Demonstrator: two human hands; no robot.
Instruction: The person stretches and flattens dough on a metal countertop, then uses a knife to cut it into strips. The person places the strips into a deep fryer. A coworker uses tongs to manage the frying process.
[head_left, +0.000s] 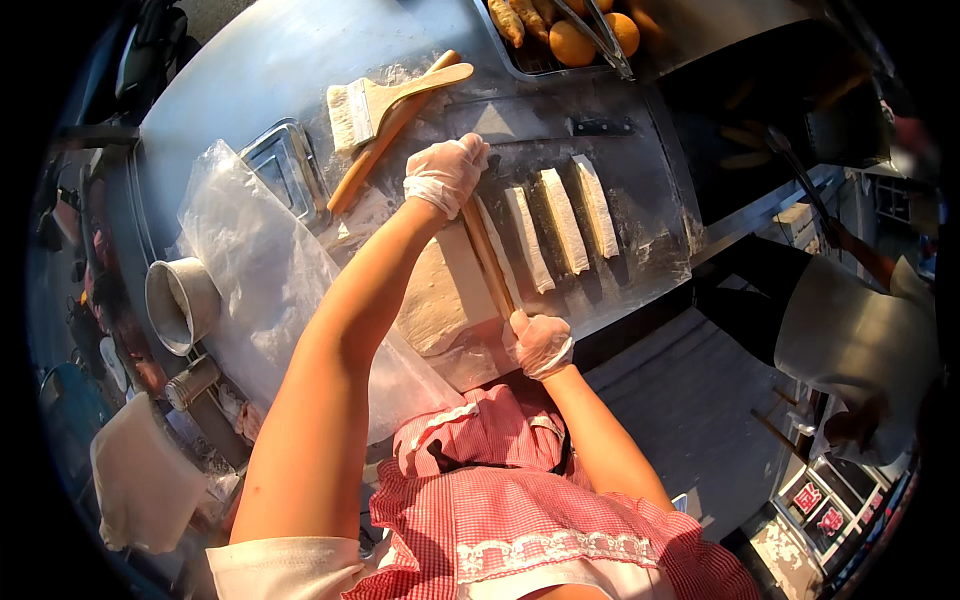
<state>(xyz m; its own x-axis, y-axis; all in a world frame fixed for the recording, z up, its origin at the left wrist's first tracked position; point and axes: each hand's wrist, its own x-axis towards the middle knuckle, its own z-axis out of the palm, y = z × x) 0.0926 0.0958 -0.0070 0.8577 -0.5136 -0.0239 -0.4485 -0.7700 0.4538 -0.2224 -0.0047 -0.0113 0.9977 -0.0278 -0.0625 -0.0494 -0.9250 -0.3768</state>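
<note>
Both my hands wear clear plastic gloves. My left hand (446, 174) grips the far end of a long, straight wooden bar (489, 259), and my right hand (540, 343) holds its near end. The bar stands across the right side of a flat dough sheet (439, 289); its underside is hidden. Along the bar's right edge shows a narrow strip of dough (499, 244). Farther right, three separate dough strips lie side by side on the floured metal worktop (637, 202): a left strip (529, 240), a middle strip (564, 221) and a right strip (596, 206).
Beyond my left hand, a wide brush (375, 105) lies across a rolling pin (360, 176). A black-handled knife (600, 126) lies ahead. Fried food and tongs occupy a tray (536, 75). Plastic sheeting (259, 232) and a metal pot (180, 304) are left. Rightward, a co-worker (855, 352) holds tongs.
</note>
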